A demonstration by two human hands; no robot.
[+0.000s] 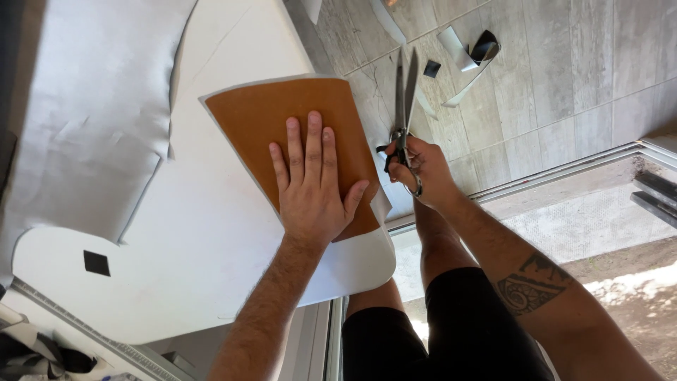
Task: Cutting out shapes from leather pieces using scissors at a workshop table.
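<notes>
The left hand (310, 187) lies open and flat on the brown sheet (282, 120) on the white worktop (211, 247), while the right hand (421, 168) grips scissors (405, 88).

Bright daylight, soft shadows, sharp, edges warped

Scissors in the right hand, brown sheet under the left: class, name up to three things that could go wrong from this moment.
1. The scissors are open beside the brown sheet; the left hand lies flat close to the cut line, so its thumb might get nicked.
2. The sheet and the white material under it overhang the edge, so they may sag or shift, bending the cut.
3. The right hand works above the bare legs; dropped scissors could hit them.
</notes>
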